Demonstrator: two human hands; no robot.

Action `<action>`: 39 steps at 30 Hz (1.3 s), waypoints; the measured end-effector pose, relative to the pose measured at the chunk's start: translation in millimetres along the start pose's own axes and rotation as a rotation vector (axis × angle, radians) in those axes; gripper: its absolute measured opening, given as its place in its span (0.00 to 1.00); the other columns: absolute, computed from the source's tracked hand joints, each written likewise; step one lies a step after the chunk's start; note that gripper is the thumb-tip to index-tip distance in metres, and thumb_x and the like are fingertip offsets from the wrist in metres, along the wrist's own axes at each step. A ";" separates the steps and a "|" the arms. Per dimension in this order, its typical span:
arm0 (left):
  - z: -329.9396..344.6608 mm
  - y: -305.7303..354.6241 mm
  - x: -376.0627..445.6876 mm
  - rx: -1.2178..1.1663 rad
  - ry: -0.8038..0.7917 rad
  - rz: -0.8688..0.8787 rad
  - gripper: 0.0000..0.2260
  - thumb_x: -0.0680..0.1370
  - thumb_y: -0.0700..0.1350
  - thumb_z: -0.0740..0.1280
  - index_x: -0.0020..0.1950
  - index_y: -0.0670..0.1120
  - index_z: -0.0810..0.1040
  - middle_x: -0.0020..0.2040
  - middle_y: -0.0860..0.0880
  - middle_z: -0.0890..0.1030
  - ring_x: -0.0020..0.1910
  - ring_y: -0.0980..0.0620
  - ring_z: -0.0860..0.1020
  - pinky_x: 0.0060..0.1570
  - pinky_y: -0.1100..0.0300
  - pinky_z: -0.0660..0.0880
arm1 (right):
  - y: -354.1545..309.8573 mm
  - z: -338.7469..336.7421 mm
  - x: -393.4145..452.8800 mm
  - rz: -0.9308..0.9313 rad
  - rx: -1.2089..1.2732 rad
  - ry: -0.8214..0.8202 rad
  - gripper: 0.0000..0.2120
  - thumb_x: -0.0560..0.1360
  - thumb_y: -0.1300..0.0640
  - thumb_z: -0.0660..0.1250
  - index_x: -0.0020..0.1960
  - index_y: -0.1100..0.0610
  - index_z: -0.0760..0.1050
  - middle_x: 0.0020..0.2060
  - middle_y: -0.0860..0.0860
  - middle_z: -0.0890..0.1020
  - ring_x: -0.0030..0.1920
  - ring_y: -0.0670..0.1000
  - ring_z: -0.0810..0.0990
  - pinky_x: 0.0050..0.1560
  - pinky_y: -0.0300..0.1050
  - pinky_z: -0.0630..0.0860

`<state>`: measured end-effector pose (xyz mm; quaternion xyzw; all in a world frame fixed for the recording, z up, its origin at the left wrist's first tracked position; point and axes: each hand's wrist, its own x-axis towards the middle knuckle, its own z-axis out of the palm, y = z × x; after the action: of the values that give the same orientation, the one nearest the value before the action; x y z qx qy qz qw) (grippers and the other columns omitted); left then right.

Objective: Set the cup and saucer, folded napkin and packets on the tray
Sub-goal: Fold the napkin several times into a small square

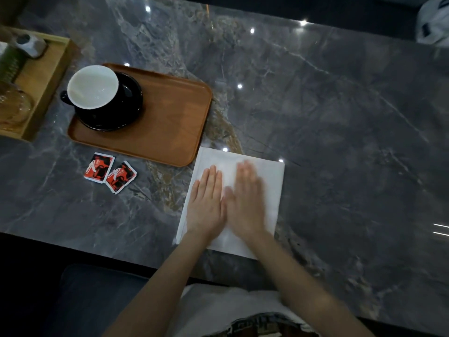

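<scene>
Right beside the tray (170, 122), off its near right corner, a white napkin (267, 181) lies flat on the grey stone table (340, 117). Both hands are on top of the napkin. The left hand (206, 205) lies flat with its palm down and its fingers straight and close together. It holds nothing. The right hand (245, 203) is flat on the napkin too, just beside the left hand, and the two touch at the sides. It looks blurry, so I cannot tell how its fingers sit, but it grips nothing. The tray is brown and sits on the table. On the left part of the tray stands a black saucer (131, 103), and a black cup (94, 91) with a white inside stands upright on the saucer. The cup's handle points left, away from the middle of the tray. Two red packets (109, 172) lie on the table just in front of the tray, near its left near corner. They touch each other. To the left of the tray sits a light wooden box (41, 93) with some things in it that are too blurry to name.
</scene>
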<state>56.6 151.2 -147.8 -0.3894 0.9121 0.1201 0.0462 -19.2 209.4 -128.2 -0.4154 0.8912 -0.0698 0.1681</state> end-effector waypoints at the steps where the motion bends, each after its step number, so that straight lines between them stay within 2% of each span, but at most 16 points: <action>1: 2.7 -1.9 -1.2 0.059 -0.001 0.009 0.26 0.78 0.50 0.46 0.74 0.40 0.54 0.74 0.44 0.61 0.74 0.49 0.56 0.71 0.55 0.42 | -27.0 18.3 -2.2 -0.021 0.008 0.016 0.27 0.77 0.49 0.34 0.72 0.58 0.34 0.75 0.53 0.43 0.76 0.51 0.42 0.74 0.50 0.39; 3: 9.1 -5.5 -3.7 0.114 0.024 0.045 0.27 0.78 0.49 0.45 0.74 0.39 0.45 0.75 0.46 0.54 0.74 0.49 0.56 0.72 0.53 0.41 | -60.6 40.5 -1.5 0.006 0.161 0.005 0.25 0.80 0.52 0.35 0.74 0.60 0.35 0.76 0.51 0.46 0.76 0.50 0.46 0.76 0.47 0.44; 4: 9.0 -5.7 -4.2 0.104 0.041 0.034 0.27 0.78 0.49 0.45 0.74 0.39 0.44 0.75 0.46 0.53 0.74 0.49 0.57 0.72 0.52 0.41 | -57.8 40.8 -3.3 0.051 0.202 0.027 0.25 0.81 0.53 0.35 0.75 0.61 0.37 0.76 0.52 0.49 0.76 0.51 0.48 0.76 0.47 0.46; 5: 8.1 -5.4 -4.2 0.078 0.037 0.016 0.27 0.77 0.49 0.46 0.74 0.39 0.47 0.75 0.46 0.55 0.74 0.49 0.58 0.72 0.53 0.42 | -47.2 40.5 -10.6 0.046 0.175 0.025 0.24 0.81 0.53 0.35 0.75 0.61 0.40 0.76 0.53 0.52 0.76 0.51 0.52 0.75 0.48 0.48; 7: 3.9 -2.6 -1.3 0.053 -0.007 0.007 0.26 0.77 0.49 0.48 0.73 0.38 0.55 0.74 0.43 0.61 0.73 0.46 0.61 0.71 0.54 0.45 | -14.5 20.9 -26.9 -0.158 0.076 -0.057 0.27 0.80 0.50 0.36 0.74 0.62 0.51 0.73 0.56 0.62 0.74 0.54 0.58 0.72 0.49 0.51; 9: 2.4 -0.9 -1.0 0.013 0.015 0.031 0.25 0.78 0.49 0.47 0.73 0.38 0.58 0.74 0.42 0.62 0.73 0.45 0.60 0.71 0.55 0.46 | 24.6 16.3 -41.4 -0.201 0.031 0.007 0.29 0.80 0.46 0.39 0.72 0.64 0.58 0.71 0.59 0.65 0.72 0.56 0.62 0.70 0.50 0.51; 12: 4.0 -0.5 -2.0 -0.047 0.056 0.050 0.26 0.78 0.50 0.43 0.74 0.40 0.54 0.75 0.43 0.57 0.75 0.48 0.53 0.72 0.56 0.43 | 53.6 18.2 -52.4 -0.069 -0.035 0.008 0.30 0.78 0.45 0.48 0.72 0.64 0.58 0.72 0.59 0.63 0.73 0.56 0.60 0.71 0.49 0.48; 14: 4.4 -1.1 -2.4 -0.044 0.043 0.048 0.27 0.78 0.52 0.40 0.75 0.42 0.50 0.77 0.45 0.53 0.75 0.51 0.48 0.73 0.56 0.42 | 65.6 18.2 -59.6 -0.068 -0.027 0.016 0.31 0.76 0.45 0.51 0.72 0.63 0.57 0.72 0.60 0.62 0.74 0.54 0.56 0.73 0.48 0.46; 19: -0.3 11.4 -6.4 -0.117 0.033 0.017 0.28 0.77 0.52 0.38 0.75 0.43 0.46 0.76 0.47 0.47 0.76 0.49 0.46 0.71 0.54 0.39 | 72.2 16.5 -64.3 -0.074 -0.059 0.061 0.31 0.76 0.45 0.53 0.72 0.64 0.59 0.71 0.61 0.64 0.73 0.55 0.57 0.73 0.51 0.48; 21: -0.2 28.7 -15.7 -0.167 0.023 0.110 0.26 0.78 0.53 0.38 0.74 0.44 0.44 0.75 0.49 0.44 0.75 0.50 0.45 0.72 0.54 0.40 | 70.9 16.4 -63.1 -0.066 -0.073 0.061 0.30 0.77 0.44 0.50 0.71 0.64 0.60 0.71 0.61 0.66 0.72 0.55 0.57 0.72 0.53 0.50; 23: 5.1 47.1 -28.6 -0.176 -0.028 0.218 0.25 0.80 0.54 0.36 0.74 0.42 0.47 0.74 0.49 0.48 0.75 0.48 0.49 0.73 0.53 0.42 | 71.7 15.0 -63.5 -0.071 -0.098 0.082 0.28 0.78 0.47 0.47 0.71 0.64 0.61 0.70 0.61 0.67 0.72 0.55 0.58 0.72 0.52 0.49; 26: 14.0 53.1 -38.9 -0.140 -0.084 0.244 0.27 0.80 0.54 0.36 0.74 0.43 0.54 0.75 0.47 0.55 0.74 0.47 0.55 0.71 0.52 0.46 | 72.4 16.2 -64.7 -0.081 -0.123 0.097 0.28 0.75 0.51 0.51 0.71 0.65 0.61 0.70 0.61 0.67 0.72 0.56 0.59 0.72 0.51 0.47; 29: 14.8 33.3 -35.8 -0.074 -0.068 0.278 0.24 0.80 0.53 0.40 0.74 0.48 0.55 0.76 0.48 0.57 0.75 0.49 0.54 0.71 0.52 0.48 | 73.6 18.1 -64.2 -0.080 -0.112 0.094 0.29 0.77 0.46 0.49 0.71 0.64 0.62 0.70 0.61 0.67 0.72 0.57 0.63 0.72 0.53 0.50; 31: 13.7 12.6 -34.1 -0.030 -0.038 0.232 0.23 0.80 0.52 0.45 0.75 0.50 0.55 0.76 0.48 0.57 0.74 0.48 0.55 0.70 0.52 0.49 | 74.0 18.4 -63.5 -0.082 -0.086 0.089 0.31 0.76 0.44 0.51 0.71 0.63 0.61 0.71 0.60 0.66 0.73 0.56 0.61 0.72 0.53 0.49; 34: 6.3 -21.7 -34.4 0.027 0.006 0.086 0.24 0.79 0.53 0.47 0.75 0.49 0.55 0.75 0.48 0.56 0.74 0.49 0.55 0.70 0.51 0.47 | 74.1 19.6 -63.0 -0.085 -0.074 0.094 0.32 0.75 0.44 0.53 0.72 0.63 0.60 0.72 0.60 0.65 0.73 0.55 0.58 0.73 0.52 0.44; 39: -6.2 -44.1 -30.4 0.151 -0.014 0.095 0.27 0.78 0.55 0.47 0.74 0.44 0.58 0.74 0.45 0.62 0.73 0.45 0.60 0.69 0.48 0.48 | 75.6 20.8 -62.4 -0.102 -0.067 0.113 0.31 0.75 0.44 0.52 0.72 0.62 0.60 0.72 0.59 0.65 0.73 0.54 0.56 0.72 0.52 0.42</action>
<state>109.4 141.4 -144.5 -0.3401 0.9357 0.0558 0.0760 -28.7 306.1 -152.4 -0.4610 0.8789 -0.0715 0.0996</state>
